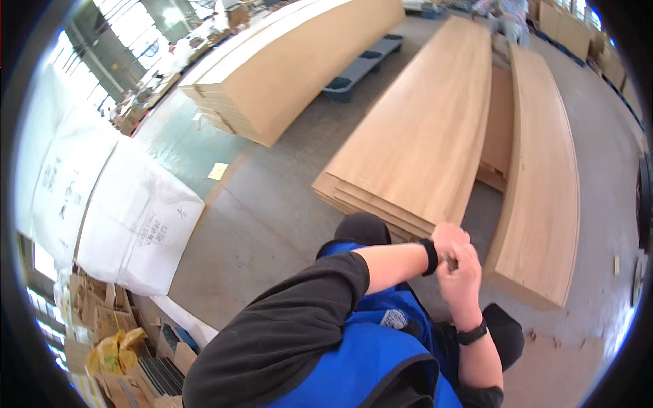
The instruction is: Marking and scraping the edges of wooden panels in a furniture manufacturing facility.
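My left hand (449, 236) and my right hand (460, 277) meet in front of me, fingers curled and pressed together. Whatever lies between them, if anything, is too small or hidden to make out. Both wrists wear black bands. Just beyond the hands is the near end of a stack of long wood-grain panels (415, 129), its layers slightly uneven at the front edge; the left hand overlaps its near corner in the picture, and I cannot tell if it touches. Right of the hands lies a second long stack of wood-grain panels (541, 177).
A tall stack of pale boards (272, 81) stands on a blue pallet (360, 68) at the far left. White-wrapped bundles (136, 217) line the left side, with a yellow plastic bag (115, 351) and cardboard below. Another person (510, 20) stands at the panels' far end.
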